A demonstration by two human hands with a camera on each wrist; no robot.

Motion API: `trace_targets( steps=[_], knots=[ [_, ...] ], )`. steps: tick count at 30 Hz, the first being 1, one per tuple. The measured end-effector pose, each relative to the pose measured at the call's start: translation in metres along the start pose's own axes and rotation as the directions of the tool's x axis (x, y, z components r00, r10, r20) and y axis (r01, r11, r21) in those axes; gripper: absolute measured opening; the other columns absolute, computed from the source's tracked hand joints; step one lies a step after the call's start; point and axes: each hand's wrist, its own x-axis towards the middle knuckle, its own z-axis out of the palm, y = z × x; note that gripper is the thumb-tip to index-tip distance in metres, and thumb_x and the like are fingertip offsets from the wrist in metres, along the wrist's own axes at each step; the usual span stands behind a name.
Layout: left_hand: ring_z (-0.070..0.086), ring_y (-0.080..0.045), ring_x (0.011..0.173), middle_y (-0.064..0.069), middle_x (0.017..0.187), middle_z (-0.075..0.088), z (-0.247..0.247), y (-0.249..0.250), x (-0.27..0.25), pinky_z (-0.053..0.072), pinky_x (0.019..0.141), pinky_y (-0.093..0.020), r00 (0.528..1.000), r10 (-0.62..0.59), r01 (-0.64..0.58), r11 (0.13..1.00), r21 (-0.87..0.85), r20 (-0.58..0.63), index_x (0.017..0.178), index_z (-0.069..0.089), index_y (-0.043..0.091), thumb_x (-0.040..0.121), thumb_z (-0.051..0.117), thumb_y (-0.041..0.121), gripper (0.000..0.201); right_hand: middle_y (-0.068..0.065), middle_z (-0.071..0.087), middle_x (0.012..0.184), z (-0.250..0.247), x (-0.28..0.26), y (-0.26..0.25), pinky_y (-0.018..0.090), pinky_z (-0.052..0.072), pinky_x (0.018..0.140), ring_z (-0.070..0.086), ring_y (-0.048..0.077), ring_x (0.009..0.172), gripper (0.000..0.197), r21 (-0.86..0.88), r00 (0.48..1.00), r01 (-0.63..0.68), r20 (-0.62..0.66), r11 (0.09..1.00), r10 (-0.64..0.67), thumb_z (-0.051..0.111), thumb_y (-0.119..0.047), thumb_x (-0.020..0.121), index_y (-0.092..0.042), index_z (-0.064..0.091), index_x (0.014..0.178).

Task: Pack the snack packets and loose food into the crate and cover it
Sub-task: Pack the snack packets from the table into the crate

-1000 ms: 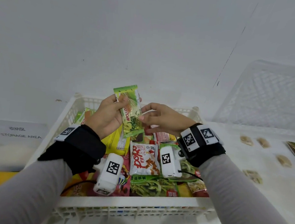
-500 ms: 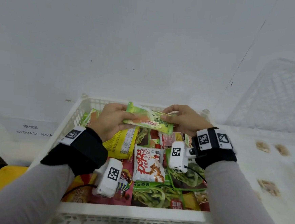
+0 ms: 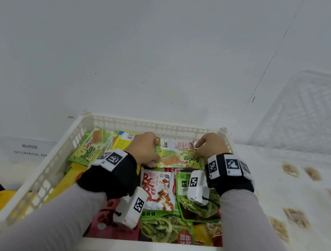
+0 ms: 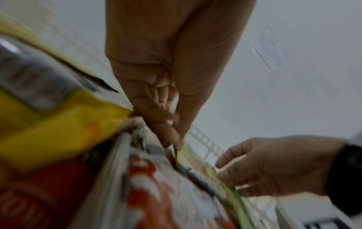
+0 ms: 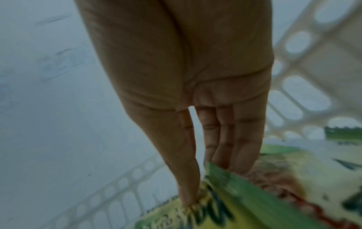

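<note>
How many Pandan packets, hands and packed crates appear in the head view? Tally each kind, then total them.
Pandan packets: 2 (held Pandan packet, lying Pandan packet)
hands: 2 (left hand, right hand)
crate: 1
Total: 5

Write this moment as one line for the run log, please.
stage: packing | left hand: holds pandan packet | right hand: holds same packet | packet: flat, low in crate | loose food: outside

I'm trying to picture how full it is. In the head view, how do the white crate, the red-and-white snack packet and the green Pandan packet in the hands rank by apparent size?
1. white crate, by far the largest.
2 and 3. red-and-white snack packet and green Pandan packet look similar; hands hide the Pandan packet's ends, so I won't rank them.
</note>
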Motion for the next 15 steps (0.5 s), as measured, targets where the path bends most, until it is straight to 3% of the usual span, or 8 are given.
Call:
trace_targets(
  steps=[3,5,7,9,13,15],
  knots=[
    [0.053,-0.018,0.077,-0.006,0.092,0.057,-0.022,-0.011,-0.001,0.039,0.063,-0.026,0.963,0.127,-0.083,0.978,0.189,-0.236,0.103,0.056,0.013,0.077,0.073,0.02,0.032,-0.008,0.052,0.072,0.003,-0.003,-0.01,0.022,0.043,0.073,0.054,0.013,0.081,0.016,-0.054,0.992,0.126,-0.008,0.991,-0.127,0.074,-0.006,0.075,-0.014,0.062,0.081],
    [0.052,-0.019,0.089,-0.005,0.102,0.056,-0.04,-0.021,-0.001,0.038,0.068,-0.027,0.945,0.119,-0.008,0.939,0.345,-0.303,0.109,0.054,0.016,0.077,0.072,0.035,0.042,-0.012,0.051,0.073,0.011,-0.007,-0.019,0.019,0.041,0.066,0.052,0.01,0.077,0.019,-0.037,0.966,0.246,0.093,0.969,-0.242,0.077,-0.009,0.072,-0.017,0.062,0.081],
    [0.054,-0.026,0.101,-0.011,0.115,0.053,-0.052,-0.029,0.001,0.046,0.084,-0.035,0.966,-0.008,0.141,0.855,0.5,-0.258,0.121,0.044,0.013,0.073,0.071,0.051,0.067,-0.019,0.043,0.076,0.021,-0.009,-0.026,0.022,0.038,0.071,0.047,0.009,0.08,0.021,-0.071,0.921,0.338,0.228,0.938,-0.315,0.078,-0.016,0.073,-0.02,0.066,0.089],
    [0.056,-0.032,0.104,-0.016,0.116,0.055,-0.056,-0.033,0.002,0.047,0.09,-0.041,0.976,-0.098,0.193,0.793,0.578,-0.192,0.123,0.036,0.008,0.069,0.07,0.06,0.083,-0.022,0.035,0.074,0.029,-0.009,-0.029,0.024,0.035,0.075,0.043,0.009,0.083,0.025,-0.127,0.881,0.389,0.34,0.912,-0.329,0.076,-0.021,0.076,-0.022,0.067,0.099],
    [0.058,-0.029,0.105,-0.009,0.113,0.06,-0.056,-0.035,0.004,0.044,0.092,-0.038,0.98,-0.141,0.195,0.791,0.579,-0.137,0.124,0.031,0.005,0.066,0.071,0.063,0.091,-0.024,0.037,0.072,0.027,-0.007,-0.031,0.014,0.032,0.056,0.039,-0.004,0.064,0.028,-0.164,0.819,0.445,0.472,0.88,-0.326,0.074,-0.014,0.078,-0.018,0.068,0.105],
    [0.057,-0.028,0.108,-0.007,0.113,0.058,-0.06,-0.036,0.004,0.044,0.096,-0.039,0.975,-0.171,0.22,0.851,0.477,-0.145,0.123,0.035,0.005,0.065,0.075,0.056,0.087,-0.023,0.039,0.073,0.026,-0.009,-0.033,0.012,0.03,0.054,0.039,-0.006,0.063,0.028,-0.161,0.79,0.465,0.52,0.87,-0.326,0.072,-0.01,0.079,-0.016,0.068,0.106]
  ],
)
